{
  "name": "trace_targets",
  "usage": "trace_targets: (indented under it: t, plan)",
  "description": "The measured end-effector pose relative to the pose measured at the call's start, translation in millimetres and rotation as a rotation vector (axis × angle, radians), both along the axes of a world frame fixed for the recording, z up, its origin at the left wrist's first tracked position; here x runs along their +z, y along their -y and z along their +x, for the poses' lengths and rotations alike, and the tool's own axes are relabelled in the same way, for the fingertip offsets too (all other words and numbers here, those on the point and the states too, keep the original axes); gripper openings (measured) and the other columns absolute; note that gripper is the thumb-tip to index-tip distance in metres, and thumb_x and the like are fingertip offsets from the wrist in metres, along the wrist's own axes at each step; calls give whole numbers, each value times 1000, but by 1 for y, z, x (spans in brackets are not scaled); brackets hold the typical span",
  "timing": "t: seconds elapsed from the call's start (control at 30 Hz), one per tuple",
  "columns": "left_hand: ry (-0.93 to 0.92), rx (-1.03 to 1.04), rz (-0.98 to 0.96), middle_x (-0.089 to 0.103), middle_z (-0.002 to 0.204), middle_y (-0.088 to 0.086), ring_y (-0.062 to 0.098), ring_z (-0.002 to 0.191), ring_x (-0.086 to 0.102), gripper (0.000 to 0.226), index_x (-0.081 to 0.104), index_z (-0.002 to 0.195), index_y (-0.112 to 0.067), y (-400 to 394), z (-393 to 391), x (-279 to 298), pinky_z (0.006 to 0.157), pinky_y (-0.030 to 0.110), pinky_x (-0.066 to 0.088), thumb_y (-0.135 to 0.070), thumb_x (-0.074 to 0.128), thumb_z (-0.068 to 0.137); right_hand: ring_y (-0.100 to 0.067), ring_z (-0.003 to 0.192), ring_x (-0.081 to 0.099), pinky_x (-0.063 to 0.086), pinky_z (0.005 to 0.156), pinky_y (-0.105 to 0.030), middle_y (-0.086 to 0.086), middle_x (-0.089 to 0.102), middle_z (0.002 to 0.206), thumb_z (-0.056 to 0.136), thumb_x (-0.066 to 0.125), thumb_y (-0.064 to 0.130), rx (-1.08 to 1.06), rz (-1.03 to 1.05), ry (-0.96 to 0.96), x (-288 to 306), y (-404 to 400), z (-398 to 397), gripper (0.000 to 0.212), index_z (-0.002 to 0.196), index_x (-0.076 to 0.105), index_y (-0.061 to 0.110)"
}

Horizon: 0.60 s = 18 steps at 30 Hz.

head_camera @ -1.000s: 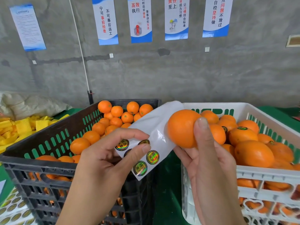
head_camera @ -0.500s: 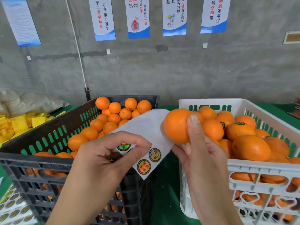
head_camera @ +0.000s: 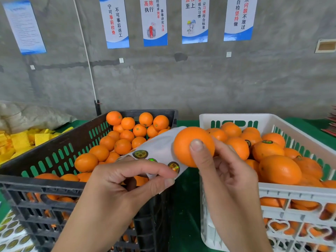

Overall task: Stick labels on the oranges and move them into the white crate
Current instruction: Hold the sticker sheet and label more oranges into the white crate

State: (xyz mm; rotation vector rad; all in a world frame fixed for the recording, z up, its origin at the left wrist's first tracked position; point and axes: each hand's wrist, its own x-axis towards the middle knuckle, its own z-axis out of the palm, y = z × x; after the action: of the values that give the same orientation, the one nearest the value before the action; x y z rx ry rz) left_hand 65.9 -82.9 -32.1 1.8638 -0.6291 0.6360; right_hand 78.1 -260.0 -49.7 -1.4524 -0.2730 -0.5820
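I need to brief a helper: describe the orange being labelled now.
Between the black crate and the white crate, the right hand holds one orange against a sticker sheet. It alone is lifted above the crates.

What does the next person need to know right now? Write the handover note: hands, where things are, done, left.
Left hand: pinches the label sheet, fingers at one sticker.
Right hand: holds one orange between the crates; no label visible on it.
Black crate: holds oranges with no labels showing.
White crate: piled with oranges, some showing labels.
Done: part of the batch moved.
Left: label the held orange, place it in the white crate, then work through the black crate.
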Motion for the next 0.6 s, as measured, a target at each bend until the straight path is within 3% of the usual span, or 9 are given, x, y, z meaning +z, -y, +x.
trace_targets:
  t: [0.07, 0.13, 0.23, 0.3, 0.4, 0.5, 0.6]
  plan:
    - [20, 9, -6, 68, 69, -12, -1, 53, 46, 15, 83, 81, -40, 1, 1, 1, 48, 13, 36, -30, 82, 71, -20, 95, 70, 59, 84, -26, -1, 70, 107, 82, 72, 62, 31, 3, -12, -1, -5, -1, 39, 117, 73, 43]
    - [41, 18, -10, 73, 76, -6, 2, 60, 53, 20, 84, 84, -38, 2, 2, 2, 51, 15, 40, -26, 89, 70, -15, 86, 70, 59, 78, -24, 0, 70, 96, 79, 72, 71, 39, 2, -44, -3, -10, -1, 42, 114, 72, 47]
    - [55, 15, -74, 78, 94, 1, 14, 76, 66, 17, 84, 87, -38, 2, 5, 0, 58, 33, 50, -28, 86, 73, -13, 73, 71, 56, 66, -21, -3, 73, 80, 69, 71, 78, 86, 49, -129, -1, -14, 1, 53, 106, 76, 42]
    - [74, 32, -100, 79, 96, -3, 16, 79, 69, 17, 83, 87, -39, 3, 6, -1, 62, 37, 56, -30, 83, 73, -13, 65, 71, 56, 62, -21, -8, 73, 71, 72, 74, 70, 168, 107, -197, 1, -14, 3, 53, 104, 78, 28]
    - [82, 84, -150, 80, 95, -3, 22, 84, 73, 25, 84, 86, -39, 7, 6, -2, 68, 54, 58, -26, 93, 67, -22, 64, 69, 59, 66, -30, -16, 72, 69, 68, 66, 59, 275, 163, -260, 1, -13, 7, 58, 103, 77, 14]
    - [97, 78, -189, 80, 93, -4, 15, 89, 75, 21, 84, 85, -37, 9, 7, -3, 70, 41, 59, -22, 84, 71, -25, 65, 69, 60, 70, -36, -19, 71, 70, 70, 66, 59, 294, 183, -266, -1, -14, 10, 55, 99, 79, 13]
    - [94, 59, -201, 80, 97, -5, 11, 96, 75, 29, 84, 89, -37, 8, 8, -4, 78, 25, 60, -21, 91, 66, -26, 66, 69, 59, 73, -40, -18, 72, 70, 77, 72, 64, 315, 174, -259, -3, -13, 13, 52, 97, 81, 17]
